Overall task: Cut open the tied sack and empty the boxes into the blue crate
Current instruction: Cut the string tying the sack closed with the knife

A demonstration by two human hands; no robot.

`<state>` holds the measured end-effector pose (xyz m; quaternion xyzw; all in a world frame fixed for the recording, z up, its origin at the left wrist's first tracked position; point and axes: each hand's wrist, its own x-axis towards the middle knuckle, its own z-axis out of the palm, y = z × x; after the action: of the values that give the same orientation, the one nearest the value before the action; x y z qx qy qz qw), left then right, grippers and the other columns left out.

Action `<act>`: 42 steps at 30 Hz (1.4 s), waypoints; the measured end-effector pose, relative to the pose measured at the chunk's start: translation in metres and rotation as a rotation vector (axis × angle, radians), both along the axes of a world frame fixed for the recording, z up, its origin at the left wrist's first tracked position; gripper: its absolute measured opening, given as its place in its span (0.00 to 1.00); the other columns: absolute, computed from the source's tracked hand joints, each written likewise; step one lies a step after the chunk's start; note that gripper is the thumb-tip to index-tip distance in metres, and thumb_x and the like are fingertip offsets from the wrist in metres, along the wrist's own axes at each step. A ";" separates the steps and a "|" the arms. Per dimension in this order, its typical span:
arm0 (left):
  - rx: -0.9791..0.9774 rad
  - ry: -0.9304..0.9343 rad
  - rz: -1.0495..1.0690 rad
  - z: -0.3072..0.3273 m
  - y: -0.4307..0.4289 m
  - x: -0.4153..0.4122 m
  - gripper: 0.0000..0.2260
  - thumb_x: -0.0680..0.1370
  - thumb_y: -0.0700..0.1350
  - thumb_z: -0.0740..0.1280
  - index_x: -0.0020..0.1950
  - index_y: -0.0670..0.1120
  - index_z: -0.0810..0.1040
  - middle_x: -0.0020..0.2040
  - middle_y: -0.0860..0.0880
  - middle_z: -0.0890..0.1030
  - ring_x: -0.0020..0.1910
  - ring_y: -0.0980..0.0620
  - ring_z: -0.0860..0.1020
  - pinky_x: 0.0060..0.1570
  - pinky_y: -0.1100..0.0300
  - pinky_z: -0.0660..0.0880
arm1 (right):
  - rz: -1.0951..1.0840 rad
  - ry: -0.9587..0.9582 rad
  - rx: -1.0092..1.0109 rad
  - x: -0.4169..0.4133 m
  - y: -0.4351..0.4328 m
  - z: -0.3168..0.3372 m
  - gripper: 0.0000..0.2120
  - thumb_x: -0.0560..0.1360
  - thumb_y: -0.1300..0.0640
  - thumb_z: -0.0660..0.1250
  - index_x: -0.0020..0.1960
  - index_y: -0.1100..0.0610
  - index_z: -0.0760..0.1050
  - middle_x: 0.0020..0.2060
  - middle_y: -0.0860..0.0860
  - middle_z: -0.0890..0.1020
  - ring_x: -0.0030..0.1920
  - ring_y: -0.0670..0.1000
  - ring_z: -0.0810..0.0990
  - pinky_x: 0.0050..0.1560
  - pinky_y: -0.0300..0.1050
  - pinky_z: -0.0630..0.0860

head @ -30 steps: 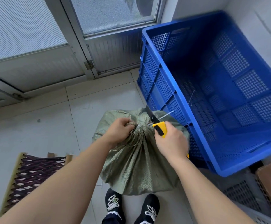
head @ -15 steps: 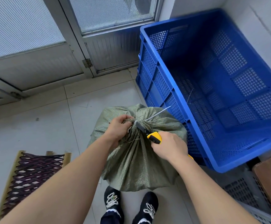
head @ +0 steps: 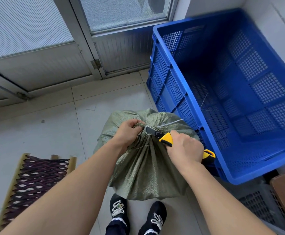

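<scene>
Green woven sack (head: 145,170) sits on the floor tiles (head: 53,119) right beside the blue crate (head: 223,102). Left hand (head: 128,133) has its fingers bunched around the tied neck. Right hand (head: 184,148) grips a yellow utility knife (head: 163,137), blade at the zip tie (head: 170,123).

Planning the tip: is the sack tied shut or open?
Tied shut: the sack is bunched under a white tie, neck gripped by the left hand, knife alongside.
</scene>
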<state>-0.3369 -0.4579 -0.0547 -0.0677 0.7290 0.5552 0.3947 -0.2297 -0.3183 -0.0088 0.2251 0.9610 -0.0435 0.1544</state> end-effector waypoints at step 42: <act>-0.430 0.275 0.015 0.008 0.020 0.003 0.07 0.81 0.40 0.57 0.48 0.41 0.72 0.45 0.40 0.77 0.46 0.43 0.75 0.44 0.57 0.65 | -0.495 0.121 -0.953 -0.011 0.010 -0.024 0.13 0.75 0.46 0.70 0.40 0.55 0.74 0.28 0.50 0.76 0.23 0.49 0.76 0.37 0.51 0.78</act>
<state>-0.3336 -0.4378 -0.0465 -0.0796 0.8765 0.3945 0.2644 -0.2404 -0.3084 -0.0331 0.3468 0.7603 -0.5227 0.1689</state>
